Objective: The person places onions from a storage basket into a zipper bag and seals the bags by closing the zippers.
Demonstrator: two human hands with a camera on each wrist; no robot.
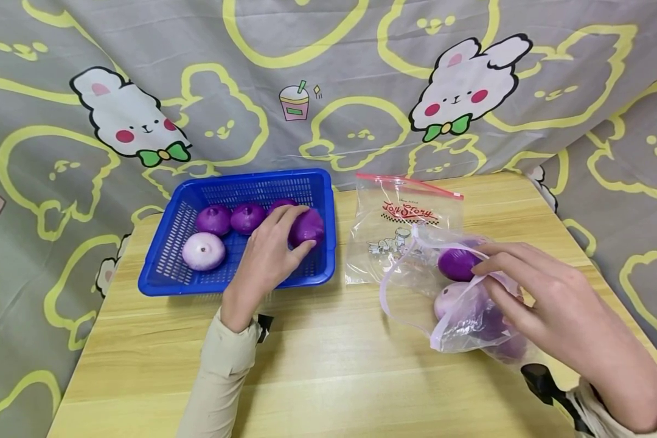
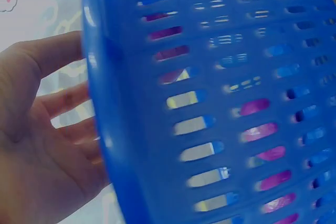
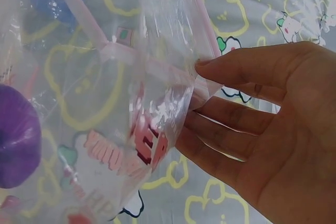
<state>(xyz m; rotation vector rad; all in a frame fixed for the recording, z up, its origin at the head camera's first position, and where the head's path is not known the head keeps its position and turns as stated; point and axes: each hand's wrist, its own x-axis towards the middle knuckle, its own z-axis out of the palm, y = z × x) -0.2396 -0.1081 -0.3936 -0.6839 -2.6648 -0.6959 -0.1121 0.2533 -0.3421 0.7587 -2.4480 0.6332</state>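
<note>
In the head view, my left hand (image 1: 271, 246) reaches into the blue plastic basket (image 1: 166, 286) and grips a purple onion (image 1: 308, 228) at its right end, thumb on the near side. Three more purple onions (image 1: 213, 219) and one pale onion (image 1: 204, 251) lie there. The basket wall hides my left fingertips in the left wrist view. At the right, my right hand (image 1: 547, 298) pinches the rim of a clear zip bag (image 1: 440, 337), its mouth spread apart. Inside that bag lie a purple onion (image 1: 455, 264), a pale onion (image 1: 448, 301) and others blurred by the plastic.
A second clear zip bag (image 1: 369, 261) with a red slider and printed lettering lies flat between the basket and the held bag. All rest on a wooden table (image 1: 328, 371). A patterned grey cloth (image 1: 356, 79) hangs behind it.
</note>
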